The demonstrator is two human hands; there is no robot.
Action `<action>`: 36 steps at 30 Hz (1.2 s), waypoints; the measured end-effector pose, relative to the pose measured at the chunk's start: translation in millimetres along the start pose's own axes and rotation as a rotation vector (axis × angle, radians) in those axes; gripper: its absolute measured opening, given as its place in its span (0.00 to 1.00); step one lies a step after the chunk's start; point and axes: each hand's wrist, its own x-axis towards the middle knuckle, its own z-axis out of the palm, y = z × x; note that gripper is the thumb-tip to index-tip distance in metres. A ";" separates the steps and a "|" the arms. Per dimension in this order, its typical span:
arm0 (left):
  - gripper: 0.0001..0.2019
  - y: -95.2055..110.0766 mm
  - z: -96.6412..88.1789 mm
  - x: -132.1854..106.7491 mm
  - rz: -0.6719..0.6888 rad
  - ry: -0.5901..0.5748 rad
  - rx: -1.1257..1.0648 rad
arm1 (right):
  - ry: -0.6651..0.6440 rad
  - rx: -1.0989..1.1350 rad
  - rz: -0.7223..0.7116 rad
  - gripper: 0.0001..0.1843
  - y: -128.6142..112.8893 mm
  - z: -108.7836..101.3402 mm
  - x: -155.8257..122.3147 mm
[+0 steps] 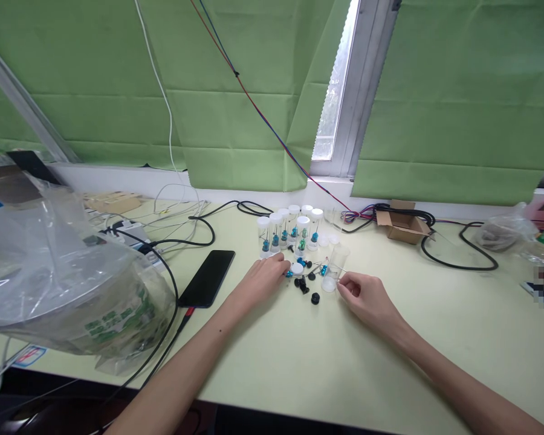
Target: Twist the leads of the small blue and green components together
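My left hand (265, 276) rests on the pale green table (299, 362), fingers curled at a small blue part (289, 273) beside a white cap (296, 268). My right hand (366, 296) is pinched closed beside a clear tube (337, 261) lying on its side, with a thin pin (336, 266) near its fingertips; whether it grips the pin is unclear. Between the hands lie several small black and blue pieces (304, 283) and a white cap (329, 284). Behind them stand several clear vials with white caps (290, 229), each with a blue or green piece inside.
A black phone (207, 278) lies left of my left hand. A large clear plastic bag (58, 272) fills the left side. Black cables (457, 248) and a small open cardboard box (402, 225) sit at the back right. Green curtains hang behind.
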 end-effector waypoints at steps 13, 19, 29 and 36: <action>0.13 -3.9 1.8 1.7 0.048 0.164 -0.071 | -0.048 -0.018 -0.144 0.20 -7.6 3.3 -5.3; 0.11 4.4 -4.0 -0.5 0.183 0.403 -0.154 | 0.038 0.189 -0.273 0.09 -16.0 11.0 -13.6; 0.13 30.5 7.9 -7.9 0.352 0.471 -0.059 | 0.022 0.159 -0.245 0.14 -12.8 18.1 -15.7; 0.11 41.8 13.6 -8.2 0.371 0.525 -0.170 | 0.012 0.078 -0.293 0.18 -13.0 21.2 -16.1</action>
